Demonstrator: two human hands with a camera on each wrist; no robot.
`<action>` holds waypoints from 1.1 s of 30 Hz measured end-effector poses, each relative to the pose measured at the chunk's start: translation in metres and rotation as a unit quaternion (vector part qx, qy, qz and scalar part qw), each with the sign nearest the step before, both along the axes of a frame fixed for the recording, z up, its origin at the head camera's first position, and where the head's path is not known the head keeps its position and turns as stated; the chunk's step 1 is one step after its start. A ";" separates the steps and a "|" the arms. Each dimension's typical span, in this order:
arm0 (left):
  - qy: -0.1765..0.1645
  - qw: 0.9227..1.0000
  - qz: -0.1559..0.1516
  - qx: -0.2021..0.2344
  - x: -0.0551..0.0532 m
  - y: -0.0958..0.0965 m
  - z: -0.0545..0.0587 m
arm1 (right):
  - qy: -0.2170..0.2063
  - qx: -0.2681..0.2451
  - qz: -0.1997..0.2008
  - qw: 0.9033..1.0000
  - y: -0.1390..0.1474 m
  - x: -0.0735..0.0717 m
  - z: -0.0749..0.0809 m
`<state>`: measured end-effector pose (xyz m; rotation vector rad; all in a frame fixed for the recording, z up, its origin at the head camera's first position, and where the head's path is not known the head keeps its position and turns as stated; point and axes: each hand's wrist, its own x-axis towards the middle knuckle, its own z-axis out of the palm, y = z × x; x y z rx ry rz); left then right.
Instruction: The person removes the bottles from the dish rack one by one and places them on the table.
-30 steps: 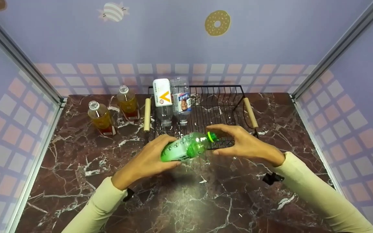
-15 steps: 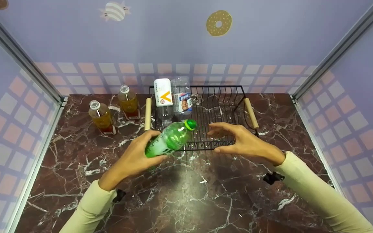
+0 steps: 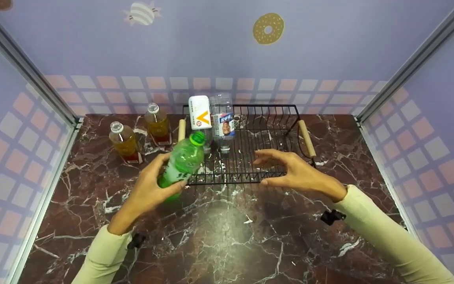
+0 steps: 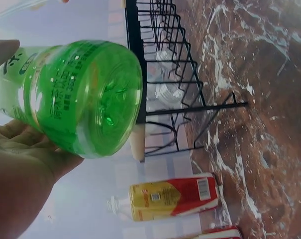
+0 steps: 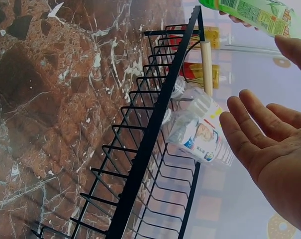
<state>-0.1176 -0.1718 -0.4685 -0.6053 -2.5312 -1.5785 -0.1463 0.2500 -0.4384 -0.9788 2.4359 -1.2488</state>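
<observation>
Green bottle point(image 3: 184, 161): tilted, green cap toward the back wall, base held off the desk point(image 3: 227, 232); in my head view it crosses the front left of the wire basket point(image 5: 142, 162). I cannot tell whether it touches the wire.
Left grip point(image 3: 148, 189): a bare hand clamped round the lower part of the green bottle, thumb on the near side.
Right grip point(image 3: 290, 173): fingers and thumb spread apart and lightly bent, near the basket's front right.
Basket: black, near the back wall, pale wooden handles point(image 3: 306, 138) at the ends.
Basket load: I count two clear bottles in the left half, side by side, necks toward the front. White-labelled bottle point(image 3: 200, 112) shows an orange V; face-label bottle point(image 3: 224, 124) lies to its right.
Left of basket: front amber bottle point(image 3: 125, 146) and rear amber bottle point(image 3: 158, 128) stand upright, close together. My left wrist view shows a yellow and red label.
Desk surface: dark red-brown, pale veins.
</observation>
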 end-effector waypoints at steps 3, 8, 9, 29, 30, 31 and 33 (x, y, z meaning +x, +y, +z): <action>-0.013 0.999 0.025 0.019 -0.002 -0.007 -0.002 | -0.001 -0.003 0.004 1.000 0.000 0.000 -0.001; -0.034 0.995 0.081 0.038 -0.004 -0.018 -0.007 | -0.005 -0.006 0.005 1.000 0.000 -0.002 -0.002; -0.035 0.994 0.091 0.037 -0.004 -0.021 -0.009 | -0.006 -0.006 0.004 1.000 0.000 -0.002 -0.003; -0.045 0.969 0.233 0.065 -0.006 -0.074 -0.055 | -0.019 -0.004 -0.011 1.000 0.002 -0.003 -0.006; -0.047 0.967 0.241 0.063 -0.005 -0.076 -0.058 | -0.019 -0.003 -0.011 1.000 0.003 -0.004 -0.007; -0.049 0.965 0.249 0.062 -0.004 -0.079 -0.061 | -0.019 -0.002 -0.011 1.000 0.003 -0.004 -0.007; -0.055 0.962 0.259 0.068 -0.003 -0.082 -0.066 | -0.020 -0.002 -0.011 1.000 0.004 -0.004 -0.008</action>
